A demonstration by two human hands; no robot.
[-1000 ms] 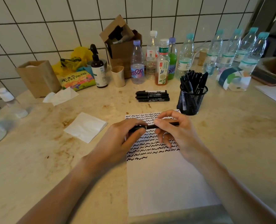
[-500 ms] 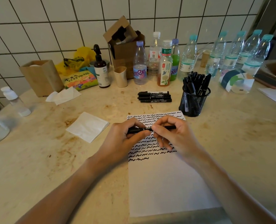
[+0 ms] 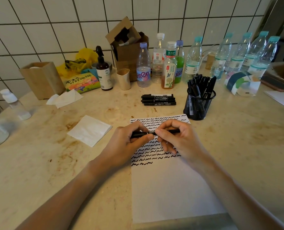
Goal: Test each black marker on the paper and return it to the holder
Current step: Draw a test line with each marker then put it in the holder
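Observation:
A black marker lies level between both hands, just above the white paper. My left hand grips its left end, and my right hand pinches its right part between thumb and fingers. The paper's upper half is covered with rows of black squiggles. A black mesh holder packed with several black markers stands at the paper's far right corner. A small stack of loose black markers lies on the counter beyond the paper.
A white napkin lies left of the paper. Several bottles, a cardboard box, a beige cup and a pump bottle line the tiled wall. A roll of tape sits at the right.
Both hands stay on the marker at the same spot above the paper, with only small shifts of the fingers. The camera view drifted slightly.

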